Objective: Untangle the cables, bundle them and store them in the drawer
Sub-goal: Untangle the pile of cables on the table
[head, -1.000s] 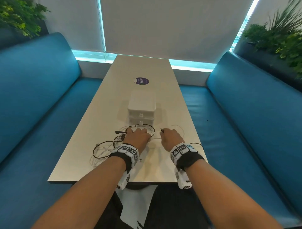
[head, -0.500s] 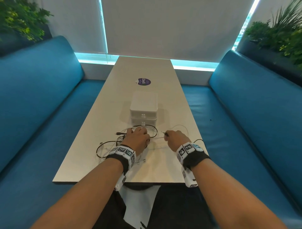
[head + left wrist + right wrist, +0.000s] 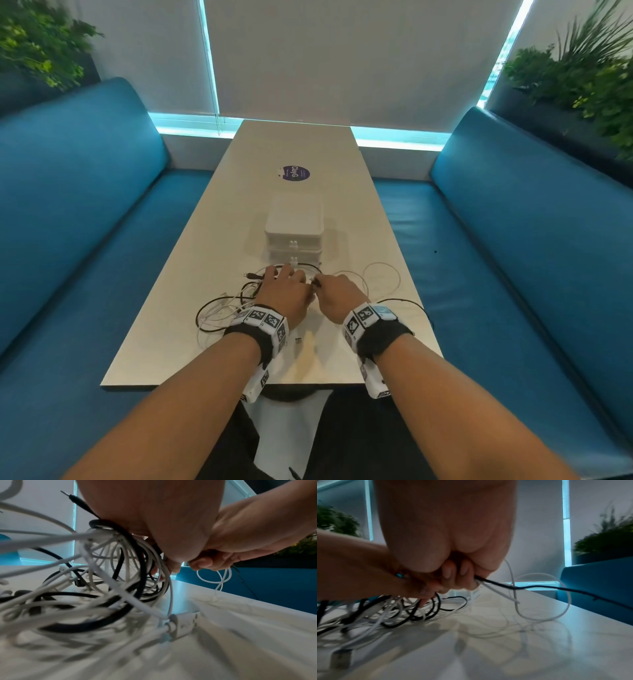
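Note:
A tangle of black and white cables lies on the near part of the white table. My left hand grips the tangle from above and holds part of it off the table. My right hand is right beside it; its curled fingers pinch a thin black cable and a white cable. A white cable loop trails to the right. Just beyond the hands stands the white two-drawer box, both drawers closed.
A white USB plug lies on the table under my left wrist. A purple round sticker sits further up the table. Blue benches flank both long sides, and plants stand behind them. The table's near edge is under my forearms.
My right hand has moved left until it nearly touches my left hand. The left hand has stayed on the tangle in front of the drawer box.

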Demonstrator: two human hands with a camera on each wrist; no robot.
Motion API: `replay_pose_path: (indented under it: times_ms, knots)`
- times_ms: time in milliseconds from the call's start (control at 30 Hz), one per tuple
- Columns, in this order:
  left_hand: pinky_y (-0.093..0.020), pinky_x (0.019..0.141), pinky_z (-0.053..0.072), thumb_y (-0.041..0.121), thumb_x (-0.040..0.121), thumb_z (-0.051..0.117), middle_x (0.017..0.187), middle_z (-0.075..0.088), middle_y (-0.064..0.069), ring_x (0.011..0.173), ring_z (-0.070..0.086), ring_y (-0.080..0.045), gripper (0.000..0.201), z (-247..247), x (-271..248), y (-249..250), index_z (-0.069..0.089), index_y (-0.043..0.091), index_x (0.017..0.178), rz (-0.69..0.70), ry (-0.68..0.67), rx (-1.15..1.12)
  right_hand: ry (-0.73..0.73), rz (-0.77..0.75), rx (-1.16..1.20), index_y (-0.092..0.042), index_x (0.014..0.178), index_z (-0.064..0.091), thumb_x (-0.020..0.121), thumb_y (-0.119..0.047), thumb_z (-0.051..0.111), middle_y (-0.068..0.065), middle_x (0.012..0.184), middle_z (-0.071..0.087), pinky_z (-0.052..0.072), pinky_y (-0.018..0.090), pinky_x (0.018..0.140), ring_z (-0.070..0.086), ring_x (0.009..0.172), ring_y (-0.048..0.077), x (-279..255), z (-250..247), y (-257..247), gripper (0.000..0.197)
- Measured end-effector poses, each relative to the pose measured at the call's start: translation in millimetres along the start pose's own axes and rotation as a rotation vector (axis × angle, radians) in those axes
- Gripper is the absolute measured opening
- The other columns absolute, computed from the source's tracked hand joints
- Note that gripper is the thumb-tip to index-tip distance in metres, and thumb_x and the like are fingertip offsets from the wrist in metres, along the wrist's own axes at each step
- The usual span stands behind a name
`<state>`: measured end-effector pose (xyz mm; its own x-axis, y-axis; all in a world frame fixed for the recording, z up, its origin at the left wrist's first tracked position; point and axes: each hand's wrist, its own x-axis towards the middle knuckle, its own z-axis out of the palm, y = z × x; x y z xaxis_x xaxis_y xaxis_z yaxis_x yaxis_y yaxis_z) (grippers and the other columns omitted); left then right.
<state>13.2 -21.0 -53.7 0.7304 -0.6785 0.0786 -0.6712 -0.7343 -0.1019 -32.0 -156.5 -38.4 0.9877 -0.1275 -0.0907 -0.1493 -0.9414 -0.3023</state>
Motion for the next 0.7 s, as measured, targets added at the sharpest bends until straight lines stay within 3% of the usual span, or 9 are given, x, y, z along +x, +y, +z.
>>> replay_pose_path:
  times_ms: [67,167,267,400,533,700]
  knots:
    - [-0.050,0.104,0.026,0.033,0.102,0.039,0.123,0.058,0.004,0.127,0.040,-0.026,0.030,-2.1,0.1,-2.1,0.065,0.031,0.115,0.011,-0.019,0.014,-0.019,-0.006,-0.035,-0.014,0.112,0.057,0.101,-0.021,0.038,0.014,0.104,0.063,0.051,0.039,0.075,0.062,0.091,0.033,2.2,2.7,-2.6,0.023]
    - [-0.049,0.103,0.027,0.041,0.104,0.035,0.124,0.058,0.005,0.125,0.042,-0.025,0.036,-4.3,1.1,-6.8,0.064,0.031,0.121,0.015,-0.060,0.018,-0.031,-0.027,-0.089,-0.012,0.113,0.057,0.100,-0.020,0.039,0.015,0.104,0.063,0.048,0.036,0.070,0.062,0.090,0.033,3.9,2.5,-1.6,0.024]
    - [-0.047,0.101,0.028,0.045,0.102,0.038,0.121,0.061,0.006,0.121,0.045,-0.022,0.036,-5.0,2.5,-9.5,0.068,0.028,0.113,-0.008,-0.065,-0.010,-0.019,-0.013,-0.076,-0.011,0.114,0.057,0.099,-0.020,0.041,0.015,0.104,0.062,0.047,0.036,0.069,0.062,0.090,0.034,2.9,-2.0,-1.4,0.024]
    - [-0.048,0.098,0.029,0.050,0.099,0.035,0.119,0.062,0.009,0.118,0.047,-0.021,0.041,-2.6,-0.4,-23.7,0.070,0.030,0.103,-0.031,-0.075,-0.011,0.010,0.138,0.041,-0.008,0.114,0.058,0.100,-0.024,0.041,0.019,0.109,0.063,0.051,0.039,0.080,0.062,0.096,0.037,3.8,-8.7,30.4,0.027]
    - [-0.048,0.099,0.029,0.047,0.102,0.031,0.120,0.060,0.009,0.117,0.047,-0.022,0.039,-1.4,-3.0,-20.0,0.068,0.032,0.106,-0.009,-0.084,0.013,0.029,0.254,0.008,-0.007,0.115,0.057,0.102,-0.024,0.038,0.019,0.113,0.060,0.045,0.034,0.075,0.062,0.099,0.036,-2.4,-11.4,54.4,0.029]
    - [-0.050,0.101,0.027,0.043,0.103,0.031,0.119,0.062,0.003,0.115,0.049,-0.026,0.039,-0.2,0.3,-6.8,0.067,0.030,0.110,-0.010,-0.044,0.087,0.089,0.075,0.037,-0.013,0.105,0.054,0.103,-0.034,0.033,0.015,0.095,0.062,0.053,0.043,0.075,0.062,0.082,0.035,-0.4,-8.8,29.0,0.029]
